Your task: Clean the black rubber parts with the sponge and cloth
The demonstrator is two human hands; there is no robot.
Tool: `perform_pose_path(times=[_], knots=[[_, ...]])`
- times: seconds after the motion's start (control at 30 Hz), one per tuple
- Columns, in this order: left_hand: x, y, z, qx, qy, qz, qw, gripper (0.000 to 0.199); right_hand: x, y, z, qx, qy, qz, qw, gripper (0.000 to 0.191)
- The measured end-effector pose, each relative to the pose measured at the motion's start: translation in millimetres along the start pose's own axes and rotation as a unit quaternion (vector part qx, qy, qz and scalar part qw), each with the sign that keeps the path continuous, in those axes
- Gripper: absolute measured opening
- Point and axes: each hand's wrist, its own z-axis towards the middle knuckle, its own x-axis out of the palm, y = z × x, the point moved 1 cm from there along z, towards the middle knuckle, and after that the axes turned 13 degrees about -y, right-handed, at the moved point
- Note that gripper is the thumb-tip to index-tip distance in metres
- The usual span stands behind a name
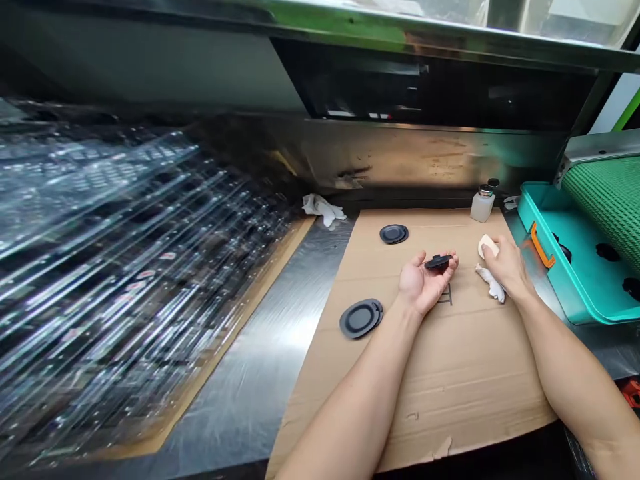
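My left hand (425, 283) is palm up over the cardboard sheet (450, 373), its fingers curled round a small black plastic part (438, 262). To its right, my right hand (507, 263) pinches a cream-white pad (486, 245), which looks like a sponge or folded cloth. Just below that hand lies a crumpled white cloth (491, 283). Two sets of black oval plastic parts rest on the cardboard: one set (361, 319) left of my left forearm, the other (394, 234) farther back.
A translucent bottle (482, 205) with a metal top stands at the back. On the right, a teal bin (575, 293) with an orange latch holds black parts beside a green conveyor belt (610, 187). Clear plastic trays (150, 280) fill the left. Crumpled white tissue (325, 210) lies near them.
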Motion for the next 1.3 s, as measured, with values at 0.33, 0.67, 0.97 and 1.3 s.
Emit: perform_pose_path(times=[0.33,0.67,0.97,1.3], knots=[[1.2,0,-2,0.041,0.013,0.039,0.998,0.034,-2,2,1,-0.003,0.001,-0.008,1.0,0.041],[-1.8,27,-7,0.342,0.106,0.333,0.872,0.032,4,-1,2,-0.002,0.003,-0.006,1.0,0.041],[-4.4,29,-11,0.453,0.081,0.385,0.8,0.067,-2,2,0,0.001,0.01,-0.001,1.0,0.039],[3.7,32,-29,0.419,0.101,0.345,0.834,0.061,1,0,1,0.001,0.014,0.006,1.0,0.041]])
